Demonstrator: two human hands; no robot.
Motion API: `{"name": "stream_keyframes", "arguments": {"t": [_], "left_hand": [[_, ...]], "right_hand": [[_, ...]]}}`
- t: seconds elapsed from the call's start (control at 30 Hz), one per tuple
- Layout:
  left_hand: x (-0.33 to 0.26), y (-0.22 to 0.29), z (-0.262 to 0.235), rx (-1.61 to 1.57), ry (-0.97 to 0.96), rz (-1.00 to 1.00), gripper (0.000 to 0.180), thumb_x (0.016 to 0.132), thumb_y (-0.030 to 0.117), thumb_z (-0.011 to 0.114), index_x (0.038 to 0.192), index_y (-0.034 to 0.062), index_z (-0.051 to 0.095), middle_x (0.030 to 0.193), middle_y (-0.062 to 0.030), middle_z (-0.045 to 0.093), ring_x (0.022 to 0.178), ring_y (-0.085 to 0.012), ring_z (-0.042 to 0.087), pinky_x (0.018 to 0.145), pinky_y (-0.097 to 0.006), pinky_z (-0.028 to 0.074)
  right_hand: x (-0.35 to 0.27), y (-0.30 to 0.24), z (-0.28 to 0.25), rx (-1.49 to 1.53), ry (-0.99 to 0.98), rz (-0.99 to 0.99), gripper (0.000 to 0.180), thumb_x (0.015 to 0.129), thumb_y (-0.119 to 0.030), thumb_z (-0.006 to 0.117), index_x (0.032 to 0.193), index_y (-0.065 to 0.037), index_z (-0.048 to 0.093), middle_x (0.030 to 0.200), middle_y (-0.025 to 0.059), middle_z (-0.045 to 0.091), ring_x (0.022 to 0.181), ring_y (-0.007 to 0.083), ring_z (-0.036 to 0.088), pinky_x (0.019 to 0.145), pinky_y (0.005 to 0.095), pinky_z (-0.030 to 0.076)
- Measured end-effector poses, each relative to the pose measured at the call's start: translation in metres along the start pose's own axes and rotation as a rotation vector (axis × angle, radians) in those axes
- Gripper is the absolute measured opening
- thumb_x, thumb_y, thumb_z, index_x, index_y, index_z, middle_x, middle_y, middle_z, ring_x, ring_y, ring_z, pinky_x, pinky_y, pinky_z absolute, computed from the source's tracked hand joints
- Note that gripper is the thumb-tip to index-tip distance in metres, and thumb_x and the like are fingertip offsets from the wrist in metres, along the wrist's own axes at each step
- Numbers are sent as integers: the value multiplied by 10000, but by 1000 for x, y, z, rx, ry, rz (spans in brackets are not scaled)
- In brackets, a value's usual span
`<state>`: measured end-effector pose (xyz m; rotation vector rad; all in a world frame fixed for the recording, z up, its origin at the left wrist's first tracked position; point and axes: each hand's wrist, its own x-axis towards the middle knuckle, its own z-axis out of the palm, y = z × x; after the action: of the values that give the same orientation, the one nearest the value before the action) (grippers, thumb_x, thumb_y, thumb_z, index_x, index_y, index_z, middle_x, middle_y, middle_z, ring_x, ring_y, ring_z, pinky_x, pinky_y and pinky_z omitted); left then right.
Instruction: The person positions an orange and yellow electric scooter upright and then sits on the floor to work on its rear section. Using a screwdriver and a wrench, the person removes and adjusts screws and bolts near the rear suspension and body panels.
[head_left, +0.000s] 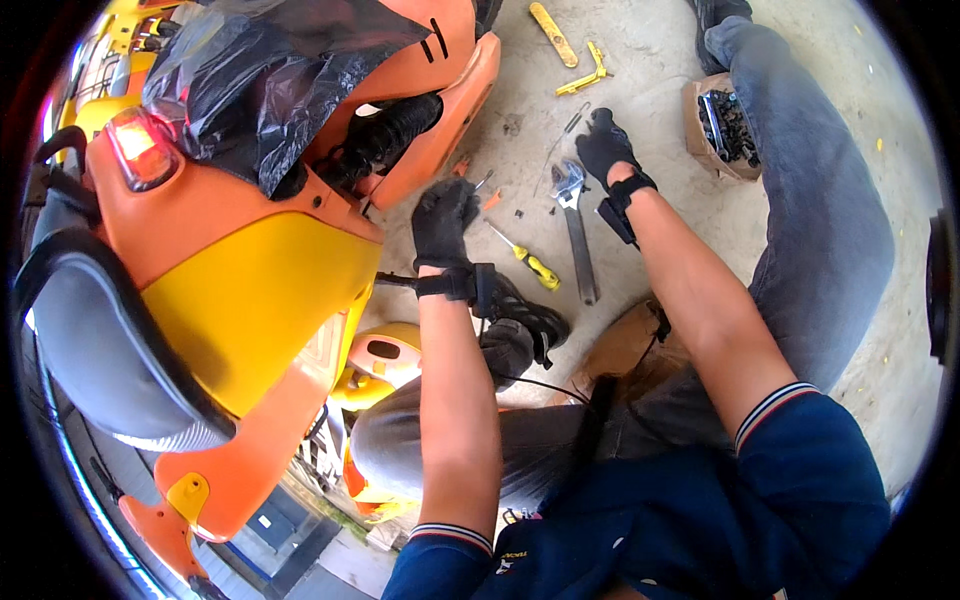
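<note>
My left hand (443, 220), in a black glove, is closed beside the orange and yellow scooter-like vehicle (250, 300). A thin shiny metal piece (484, 180) sticks out by its fingers; what the hand grips is hidden. Over the floor, my right hand (605, 148), also gloved in black, is open with slightly bent fingers. Close to it lie an adjustable wrench (577, 235) and a thin wire-like piece (572, 123). Between my hands rests a screwdriver (537, 263) with a yellow-and-black handle, near small orange and dark bits.
Beyond my hands lie a yellow bar-shaped tool (553, 35) and a yellow angled tool (585, 72). By my right leg stands a cardboard box (706, 130) of dark fasteners. Black plastic sheeting (270, 80) covers part of the vehicle; a red lamp (142, 148) glows on it.
</note>
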<state>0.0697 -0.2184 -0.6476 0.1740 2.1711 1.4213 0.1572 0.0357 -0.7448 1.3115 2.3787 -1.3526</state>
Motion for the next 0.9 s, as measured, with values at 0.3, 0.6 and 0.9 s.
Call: {"name": "stream_keyframes", "arguments": {"t": [0.3,0.6,0.9], "left_hand": [[1,83,3,1085,290,491,681,742,237,723,1310,13,421,1262,-230,495,1175,-392,453,989,-452,353],[25,82,-2,1557,236,652,775,754,328,726,1388,73,361,1383,-231,396,1274,-397,367,1055,-483,276],[42,80,-11,1417,108,564,796,727,336,756,1378,73,380,1382,-221,408,1293,-377,350,1064,-464,267]], "right_hand": [[20,-23,49,784,-300,-473,139,860,-148,631,957,-76,560,790,26,584,672,113,576,607,259,506],[-25,-62,31,1236,-537,68,148,865,-150,617,976,-86,545,803,26,600,672,109,576,617,245,506],[-35,-72,29,1369,-555,94,101,877,-140,596,952,-75,577,814,25,608,663,115,567,588,264,493]]}}
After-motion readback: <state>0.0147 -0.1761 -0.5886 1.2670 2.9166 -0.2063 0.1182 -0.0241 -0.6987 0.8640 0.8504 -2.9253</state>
